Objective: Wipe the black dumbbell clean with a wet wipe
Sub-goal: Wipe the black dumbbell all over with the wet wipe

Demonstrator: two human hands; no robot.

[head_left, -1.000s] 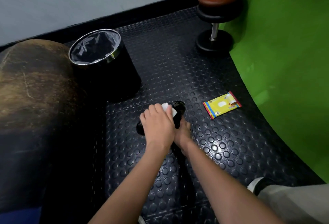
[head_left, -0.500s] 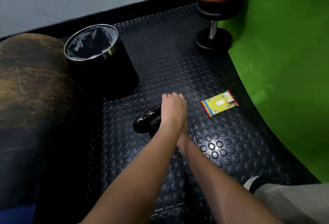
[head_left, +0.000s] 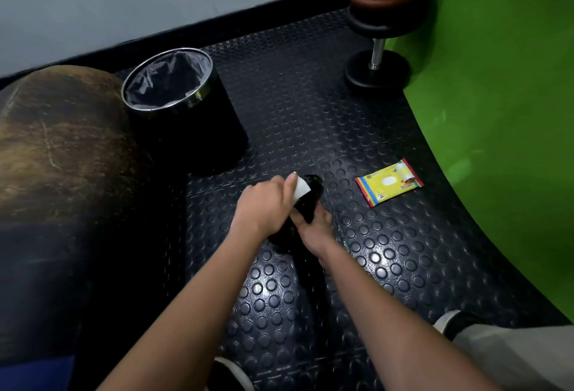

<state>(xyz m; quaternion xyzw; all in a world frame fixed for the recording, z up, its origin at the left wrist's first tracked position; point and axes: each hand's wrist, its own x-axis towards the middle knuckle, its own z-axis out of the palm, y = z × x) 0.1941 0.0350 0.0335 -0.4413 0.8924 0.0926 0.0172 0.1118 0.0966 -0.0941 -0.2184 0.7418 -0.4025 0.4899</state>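
Dumbbell (head_left: 310, 195) glossy black; left hand (head_left: 267, 204) presses white wipe (head_left: 300, 192).

Bare studded floor (head_left: 310, 105) lies open at upper centre and lower right, hemmed by the bin (head_left: 183, 111) upper left, wipe packet (head_left: 389, 182) right, and weight stand (head_left: 377, 70) top right.
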